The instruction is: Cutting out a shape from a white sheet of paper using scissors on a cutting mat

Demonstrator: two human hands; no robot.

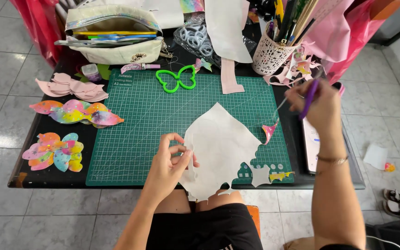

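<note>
My left hand (170,159) pinches the left edge of a large off-white sheet (218,146) with cut-out edges, which lies on the green cutting mat (135,125) and hangs over the table's front edge. My right hand (318,104) is raised over the mat's right side and grips purple-handled scissors (309,99), blades pointing left. A small colourful scrap (269,131) lies below the blades. A green butterfly-shaped cutter (177,78) rests at the mat's far edge.
Piles of pink (72,88) and rainbow butterfly shapes (77,112) lie left of the mat, with more shapes (54,152) nearer me. A pencil case (114,39), a white pen holder (269,53) and a phone (311,143) crowd the black table. Tiled floor surrounds it.
</note>
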